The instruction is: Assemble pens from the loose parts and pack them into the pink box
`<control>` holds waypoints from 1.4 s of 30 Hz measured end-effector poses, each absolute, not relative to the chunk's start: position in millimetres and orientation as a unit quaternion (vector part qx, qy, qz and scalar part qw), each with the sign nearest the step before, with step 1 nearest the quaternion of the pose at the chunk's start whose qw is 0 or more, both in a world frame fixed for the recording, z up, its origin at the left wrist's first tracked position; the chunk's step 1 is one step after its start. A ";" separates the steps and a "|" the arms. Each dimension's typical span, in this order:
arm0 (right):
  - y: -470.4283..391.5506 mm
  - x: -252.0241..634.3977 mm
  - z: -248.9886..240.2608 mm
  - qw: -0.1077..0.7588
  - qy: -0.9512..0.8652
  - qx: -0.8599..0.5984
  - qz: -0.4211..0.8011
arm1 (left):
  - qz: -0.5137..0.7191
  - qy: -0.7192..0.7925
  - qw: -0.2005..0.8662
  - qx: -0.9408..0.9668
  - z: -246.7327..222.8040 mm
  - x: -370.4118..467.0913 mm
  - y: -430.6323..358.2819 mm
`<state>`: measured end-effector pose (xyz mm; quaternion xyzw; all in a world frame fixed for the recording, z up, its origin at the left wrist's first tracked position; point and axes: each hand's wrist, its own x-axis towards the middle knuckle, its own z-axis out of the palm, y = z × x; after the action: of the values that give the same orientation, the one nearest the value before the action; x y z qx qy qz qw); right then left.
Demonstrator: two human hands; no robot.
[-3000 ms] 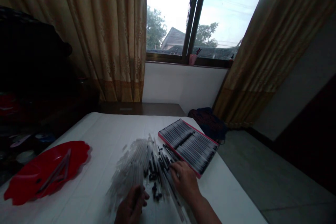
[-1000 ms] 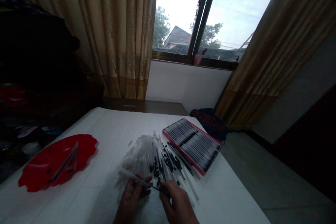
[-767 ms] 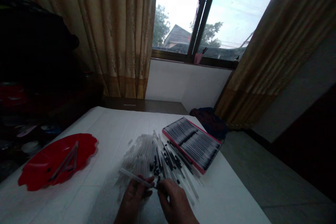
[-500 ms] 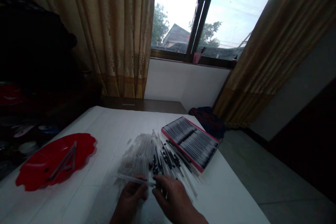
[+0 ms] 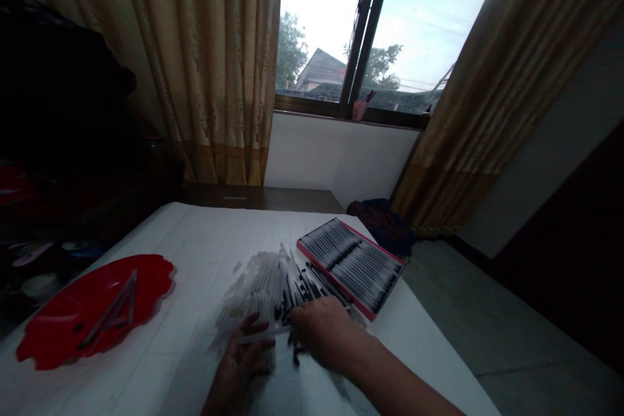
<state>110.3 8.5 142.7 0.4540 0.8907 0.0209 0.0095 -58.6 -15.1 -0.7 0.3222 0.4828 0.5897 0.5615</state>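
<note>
clear pen tube (image 5: 258, 337) — thin, pale, left hand (image 5: 240, 364) grip closed round it, right hand (image 5: 319, 331) grip unclear

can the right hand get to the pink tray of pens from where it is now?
Probably yes. The right hand rests on the loose pen parts, and the pink tray lies open just beyond it on the same white table. Only low scattered parts lie between; nothing tall blocks the way.

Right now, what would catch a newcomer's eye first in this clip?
Probably the red tray on the left of the white table, bright against the dim room. Next, the heap of clear pen tubes at the centre, where the left hand and right hand work, with the pink-edged box of packed pens beside it.
</note>
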 end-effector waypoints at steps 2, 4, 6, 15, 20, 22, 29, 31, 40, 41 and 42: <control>15.4 110.2 160.4 0.056 0.901 0.427 0.062 | 0.603 0.474 0.542 0.343 -3.1 -63.5 -12.1; 17.3 104.5 179.7 0.112 0.905 0.402 0.085 | 0.589 0.465 0.532 0.392 -5.9 -66.3 -10.9; 14.2 95.3 197.5 0.144 0.916 0.364 0.085 | 0.562 0.470 0.509 0.452 -6.1 -65.8 -13.0; 5.4 75.2 207.4 0.104 0.951 0.276 0.087 | 0.513 0.477 0.343 0.626 31.0 -53.7 -26.2; 14.9 76.9 217.7 0.031 0.958 0.268 0.097 | 0.545 0.484 0.367 0.578 17.7 -55.0 -22.2; 22.1 83.7 228.1 -0.034 0.950 0.295 0.097 | 0.562 0.492 0.400 0.531 2.7 -55.5 -21.8; 26.6 135.1 166.4 -0.146 0.854 0.497 -0.044 | 0.586 0.508 0.399 0.489 -25.3 -58.2 -23.9; 15.6 143.8 122.7 -0.084 0.855 0.507 -0.076 | 0.576 0.532 0.359 0.506 -20.0 -58.1 -25.2; -6.9 135.4 41.0 -0.101 0.817 0.557 -0.108 | 0.547 0.510 0.301 0.592 0.7 -49.9 -28.6; -6.7 135.6 39.9 -0.115 0.810 0.565 -0.112 | 0.538 0.506 0.291 0.608 -0.9 -50.9 -27.8; -6.8 136.5 39.0 -0.137 0.799 0.572 -0.124 | 0.528 0.499 0.277 0.628 -2.8 -52.3 -26.8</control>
<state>136.5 -6.8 39.0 0.5720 0.7993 -0.1236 -0.1370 -52.3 -26.8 -2.8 0.6282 0.4994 0.5282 0.2774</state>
